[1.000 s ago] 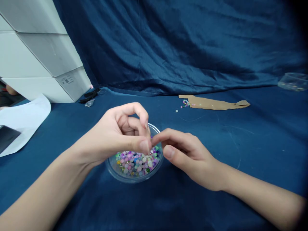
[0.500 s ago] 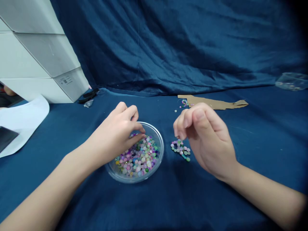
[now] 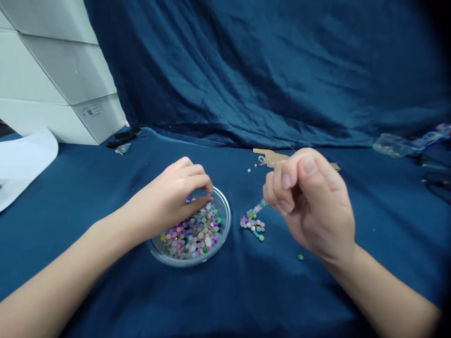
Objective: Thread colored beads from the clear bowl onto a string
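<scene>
My left hand reaches over a clear round bowl filled with multicoloured beads. Its thumb and forefinger meet in a pinch at the beads; whatever lies between the tips is too small to make out. To the right, my right hand is closed, thumb pressed to the curled fingers, on a beaded string. The string's near part slants up to the fingers, and the rest lies bunched on the blue cloth. A thin thread shows faintly above this hand.
One green bead lies on the cloth below my right hand. Behind are torn cardboard and a small bead cluster. White boxes stand at the left by a white sheet. A clear plastic packet lies far right.
My right hand has drawn back and right, lifting part of the beaded string. A green bead has come into view below it. My left hand stays at the bowl; the view has shifted slightly.
</scene>
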`<state>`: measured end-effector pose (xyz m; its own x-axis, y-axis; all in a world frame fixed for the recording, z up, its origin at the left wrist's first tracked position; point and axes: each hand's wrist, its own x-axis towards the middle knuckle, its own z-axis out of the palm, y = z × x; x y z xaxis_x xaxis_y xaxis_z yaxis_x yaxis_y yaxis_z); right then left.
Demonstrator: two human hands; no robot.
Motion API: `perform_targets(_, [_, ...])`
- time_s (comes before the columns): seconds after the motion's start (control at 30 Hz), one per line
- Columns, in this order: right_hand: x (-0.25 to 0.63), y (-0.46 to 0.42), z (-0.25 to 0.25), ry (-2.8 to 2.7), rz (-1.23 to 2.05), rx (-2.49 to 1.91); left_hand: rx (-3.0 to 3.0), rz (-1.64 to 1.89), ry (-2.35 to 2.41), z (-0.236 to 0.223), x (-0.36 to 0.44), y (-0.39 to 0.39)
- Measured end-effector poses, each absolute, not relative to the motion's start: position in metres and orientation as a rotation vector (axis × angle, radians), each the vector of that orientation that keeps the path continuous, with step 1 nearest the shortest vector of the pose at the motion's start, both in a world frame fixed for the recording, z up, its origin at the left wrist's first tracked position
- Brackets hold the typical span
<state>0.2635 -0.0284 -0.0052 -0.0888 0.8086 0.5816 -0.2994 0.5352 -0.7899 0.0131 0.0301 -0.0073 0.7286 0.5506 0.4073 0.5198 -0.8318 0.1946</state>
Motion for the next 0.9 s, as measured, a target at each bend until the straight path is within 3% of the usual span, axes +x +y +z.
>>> perform_targets(0.17, [0.259, -0.028, 0.026, -1.4, 1.006, -0.575, 2.599, 0.845, 0.867, -0.003, 0.012, 0.025])
perform_targets(0.63, [0.265, -0.025, 0.193, -1.454, 0.561, -0.666, 2.321, 0.896, 0.879, 0.005, -0.001, 0.021])
perform_targets(0.77, [0.263, -0.029, 0.178, -1.465, 0.584, -0.673, 2.302, 0.919, 0.822, 0.006, -0.003, 0.019])
perform_targets(0.9, [0.255, -0.024, 0.099, -1.569, 0.764, -0.74, 2.201, 0.985, 0.754, 0.007, -0.002, 0.018])
